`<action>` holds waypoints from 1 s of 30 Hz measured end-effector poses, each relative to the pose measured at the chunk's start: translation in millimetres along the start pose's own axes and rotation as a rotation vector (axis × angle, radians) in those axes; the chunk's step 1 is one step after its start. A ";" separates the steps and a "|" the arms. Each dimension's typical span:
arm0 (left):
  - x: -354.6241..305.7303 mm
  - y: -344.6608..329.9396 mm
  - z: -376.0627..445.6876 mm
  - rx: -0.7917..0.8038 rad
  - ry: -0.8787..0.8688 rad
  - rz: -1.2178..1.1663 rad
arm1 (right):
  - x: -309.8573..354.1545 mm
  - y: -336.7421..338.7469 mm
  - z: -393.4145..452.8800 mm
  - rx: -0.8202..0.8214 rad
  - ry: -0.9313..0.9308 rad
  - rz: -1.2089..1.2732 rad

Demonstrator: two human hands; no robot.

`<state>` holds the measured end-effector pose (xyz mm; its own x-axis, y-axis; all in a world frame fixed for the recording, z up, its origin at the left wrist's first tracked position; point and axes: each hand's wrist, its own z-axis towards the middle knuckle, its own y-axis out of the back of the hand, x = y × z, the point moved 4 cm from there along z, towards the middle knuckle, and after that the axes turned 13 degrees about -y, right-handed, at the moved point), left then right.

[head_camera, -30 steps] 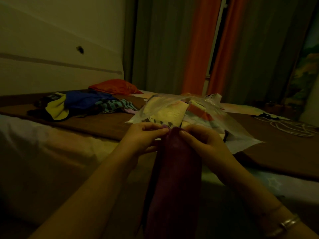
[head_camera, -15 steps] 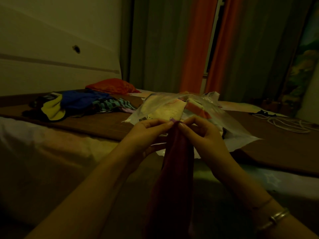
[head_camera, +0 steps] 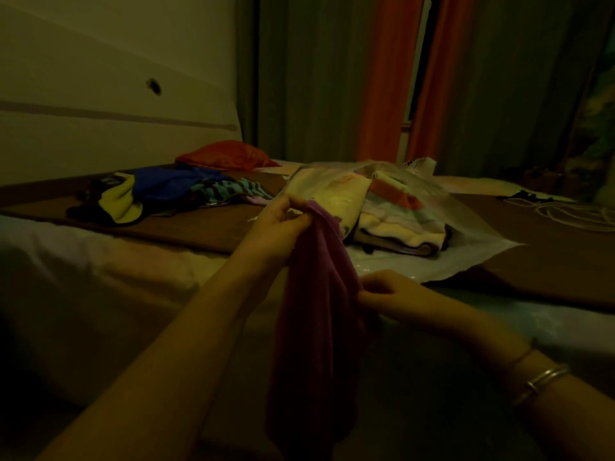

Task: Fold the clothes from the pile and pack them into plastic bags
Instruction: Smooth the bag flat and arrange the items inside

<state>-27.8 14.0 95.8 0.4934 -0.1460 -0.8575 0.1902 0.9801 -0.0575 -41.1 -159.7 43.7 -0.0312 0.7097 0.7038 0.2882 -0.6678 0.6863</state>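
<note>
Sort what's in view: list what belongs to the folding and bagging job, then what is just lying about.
Job: purple garment, left hand, right hand, plastic bag of folded clothes, clothes pile.

Lying about: white cord, orange curtains.

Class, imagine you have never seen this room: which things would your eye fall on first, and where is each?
First, the purple garment hanging in the centre foreground, gripped at its top by the left hand and pinched lower down by the right hand. Just behind it, on the bed, lies a clear plastic bag holding folded clothes. Farther left sits the unfolded pile of clothes, and orange curtains hang at the back.
</note>
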 end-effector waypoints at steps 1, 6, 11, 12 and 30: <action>1.1 2.0 0.1 -0.002 0.006 -0.017 | -7.4 -2.5 -0.5 0.047 -0.045 -0.052; -0.7 16.4 5.3 -0.041 0.030 -0.100 | -30.3 -11.9 -7.4 0.186 -0.242 -0.268; 0.2 29.4 6.4 -0.021 0.028 -0.025 | -40.6 -9.3 -11.1 0.125 -0.235 -0.380; 1.9 31.1 6.6 -0.025 0.024 0.018 | -41.7 -6.9 -11.5 0.089 -0.231 -0.408; 24.9 67.6 10.0 -0.376 0.145 0.395 | -40.9 59.1 -27.1 -0.537 -0.113 -0.066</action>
<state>5.8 75.2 75.7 0.3393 0.2358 -0.9107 -0.3141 0.9409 0.1265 -48.7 -234.3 60.4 0.0791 0.7536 0.6525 -0.2409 -0.6207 0.7461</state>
